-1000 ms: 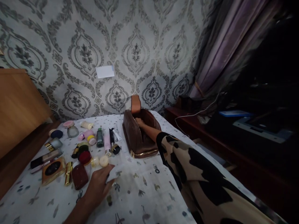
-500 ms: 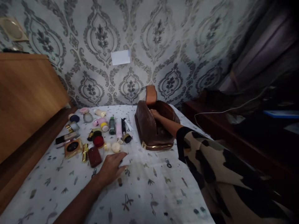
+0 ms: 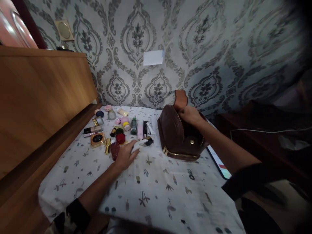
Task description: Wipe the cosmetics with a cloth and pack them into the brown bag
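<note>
A brown bag [image 3: 172, 130] stands open on the patterned white cloth [image 3: 156, 182], its orange-brown flap [image 3: 180, 99] raised at the back. My right hand [image 3: 191, 115] is at the bag's opening, fingers curled at the inner rim; what they hold, if anything, is hidden. Left of the bag, my left hand [image 3: 126, 155] is closed around a crumpled white piece [image 3: 138, 145], beside a dark red bottle [image 3: 114, 150] and a red jar [image 3: 120, 138]. A round black-topped jar [image 3: 149, 140] lies just past the white piece.
Several cosmetics, among them a green bottle [image 3: 134, 126], a pink tube [image 3: 140, 131] and an orange compact [image 3: 97, 139], cover the cloth's back left. A wooden cabinet [image 3: 46, 97] borders the left. A phone [image 3: 218, 162] lies right of the bag, near a white cable [image 3: 268, 131].
The view has turned right. My right hand has risen from inside the bag to its opening. My left hand has moved nearer the jars with the white piece, and the phone has come into view.
</note>
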### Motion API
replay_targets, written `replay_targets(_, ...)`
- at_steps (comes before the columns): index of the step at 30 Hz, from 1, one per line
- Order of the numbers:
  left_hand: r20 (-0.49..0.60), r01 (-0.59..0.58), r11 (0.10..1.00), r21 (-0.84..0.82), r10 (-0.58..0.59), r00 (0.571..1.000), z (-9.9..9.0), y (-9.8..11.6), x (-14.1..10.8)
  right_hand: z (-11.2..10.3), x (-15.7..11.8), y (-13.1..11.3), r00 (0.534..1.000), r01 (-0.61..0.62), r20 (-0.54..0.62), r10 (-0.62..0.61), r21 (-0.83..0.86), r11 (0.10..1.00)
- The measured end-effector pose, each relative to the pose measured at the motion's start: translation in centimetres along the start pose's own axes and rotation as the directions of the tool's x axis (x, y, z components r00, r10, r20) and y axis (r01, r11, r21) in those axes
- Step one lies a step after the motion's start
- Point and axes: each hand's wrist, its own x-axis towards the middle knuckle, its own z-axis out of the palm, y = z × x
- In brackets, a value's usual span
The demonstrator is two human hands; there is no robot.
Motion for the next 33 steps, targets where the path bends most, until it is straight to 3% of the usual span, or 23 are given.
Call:
replay_targets(2,-0.103,0.116,0.99,-0.084,-0.124,0.987,-0.6,-0.4,0.8,-1.3,-2.1,-0.5,0.999,-0.006,-0.052,0.006,-0.006,1.0)
replay_targets(3,-0.15,0.164,0.981,-0.104,-0.179,0.972,-1.0,-0.8,1.3,-1.7,-3.5,-0.9,0.987,0.04,-0.154,-0.038,0.013,0.999)
replay_targets(6,-0.271,0.299,0.954,0.004,-0.287,0.919,-2.8,-2.7,3.6,-1.8,-8.8,-3.0,0.872,0.331,-0.432,-0.23,0.175,0.927)
replay_targets(8,-0.323,0.369,0.926,0.078,-0.327,0.888,-4.4,-4.6,5.4,-0.6,-12.5,-4.7,0.812,0.513,-0.469,-0.347,0.292,0.807)
replay_targets(10,-0.366,0.434,0.887,0.156,-0.357,0.86,-6.2,-6.5,7.1,1.3,-15.8,-6.6,0.817,0.57,-0.387,-0.427,0.436,0.697)
replay_targets(13,-0.402,0.543,0.784,0.301,-0.412,0.818,-8.9,-9.3,8.8,4.3,-19.2,-8.8,0.862,0.481,-0.207,-0.462,0.62,0.62)
replay_targets(16,-0.35,0.554,0.71,0.436,-0.434,0.83,-10.9,-12.0,9.4,6.4,-20.9,-10.2,0.885,0.356,-0.074,-0.46,0.745,0.565)
replay_targets(22,-0.261,0.57,0.602,0.559,-0.526,0.81,-12.0,-16.0,9.9,8.4,-21.7,-10.8,0.918,0.107,0.119,-0.378,0.844,0.525)
replay_targets(28,-0.286,0.581,0.606,0.544,-0.517,0.807,-11.7,-16.5,10.2,8.4,-21.9,-10.7,0.925,-0.048,0.212,-0.315,0.888,0.458)
replay_targets(32,-0.425,0.644,0.608,0.464,-0.486,0.764,-12.3,-15.2,10.5,8.6,-21.9,-10.6,0.921,-0.145,0.27,-0.281,0.906,0.397)
replay_targets(33,-0.47,0.656,0.655,0.375,-0.475,0.744,-12.5,-14.7,10.7,8.8,-21.9,-10.6,0.922,-0.16,0.274,-0.273,0.914,0.374)
